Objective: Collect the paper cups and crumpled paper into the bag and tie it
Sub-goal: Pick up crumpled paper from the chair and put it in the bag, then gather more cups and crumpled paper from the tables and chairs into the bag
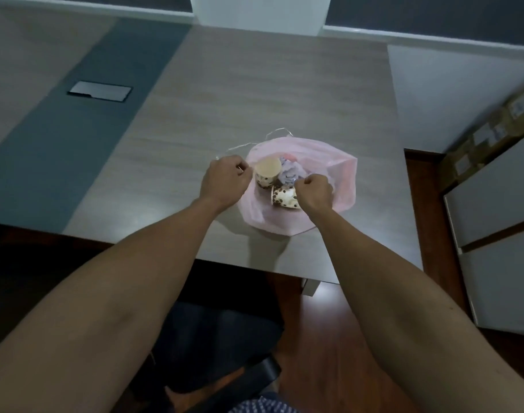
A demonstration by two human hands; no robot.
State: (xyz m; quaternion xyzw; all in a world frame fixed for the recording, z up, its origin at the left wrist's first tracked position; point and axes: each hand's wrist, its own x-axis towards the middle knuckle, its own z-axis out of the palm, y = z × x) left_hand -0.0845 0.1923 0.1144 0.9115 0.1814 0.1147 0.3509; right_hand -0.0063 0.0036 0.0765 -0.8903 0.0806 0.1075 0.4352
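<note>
Pinching the pink bag [342, 177] rim — left hand [226, 181], right hand [314, 193] — both grips closed.

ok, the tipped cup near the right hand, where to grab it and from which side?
Judging from its pose: the tipped cup lies on its side in the pink bag, rim pointing left toward the left hand. Pinch the rim from the left, one finger inside the mouth. The right hand covers its base end, and the upright cup crowds the far side.
</note>
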